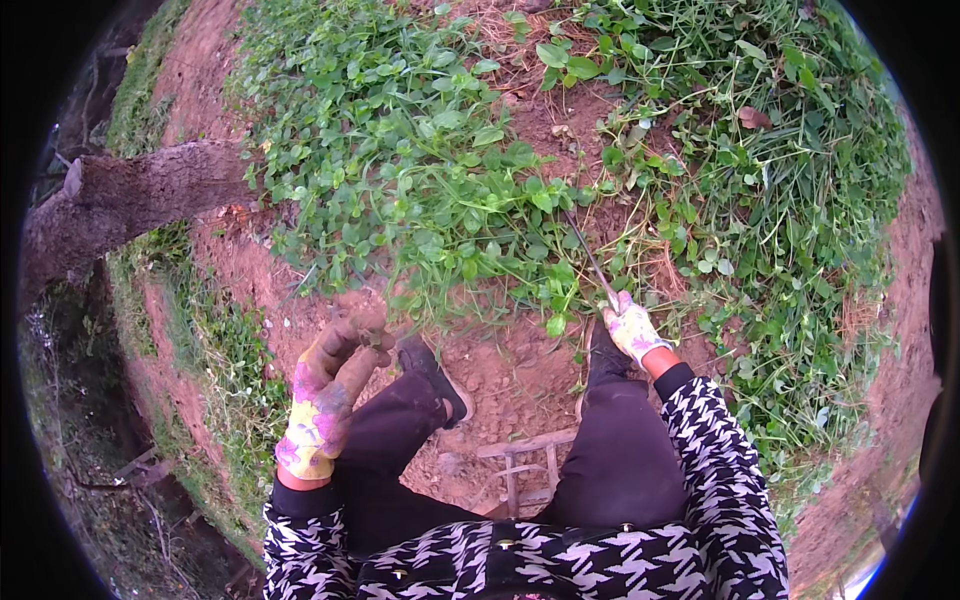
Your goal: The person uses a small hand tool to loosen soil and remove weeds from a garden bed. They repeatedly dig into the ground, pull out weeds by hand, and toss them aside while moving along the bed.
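My right hand (634, 326), in a floral-patterned glove, grips the near end of a thin dark metal tool (590, 256). The tool's far end reaches into the leafy green weeds (450, 195) in front of me, so its tip is hidden. My left hand (334, 390), in a matching glove with soil-stained fingers, is raised above the ground at the near edge of the weeds. Its fingers are curled; whether they pinch anything is unclear.
Between my dark shoes (431, 375) lies bare reddish soil (510, 375). Behind it is a low wooden slatted frame, perhaps a stool (529, 445). A thick tree trunk (157, 184) stands at the left. Tangled, partly flattened vines (795, 202) cover the right side.
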